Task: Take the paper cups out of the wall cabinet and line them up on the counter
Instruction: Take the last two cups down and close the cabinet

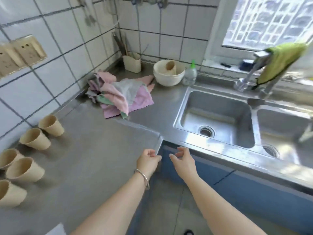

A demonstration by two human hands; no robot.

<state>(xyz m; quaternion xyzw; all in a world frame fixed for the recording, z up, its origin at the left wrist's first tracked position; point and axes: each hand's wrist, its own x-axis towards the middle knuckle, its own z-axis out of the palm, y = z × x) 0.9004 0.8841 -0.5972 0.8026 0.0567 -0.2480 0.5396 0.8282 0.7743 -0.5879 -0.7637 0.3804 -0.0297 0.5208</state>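
Paper cups [34,141], five of them, stand in a row on the counter [94,150] along the tiled wall at the left. Near the counter's inner corner the left hand [148,161] and then the right hand [183,161] hang loosely curled, holding nothing

Matt tan paper cups [35,141], dull brushed steel counter [94,150], shiny steel sink [218,119], soft cloths [122,97], glossy white tiles [55,31]

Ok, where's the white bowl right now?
In the head view the white bowl sits at the back of the counter, between the pile of cloths and the green-capped bottle.
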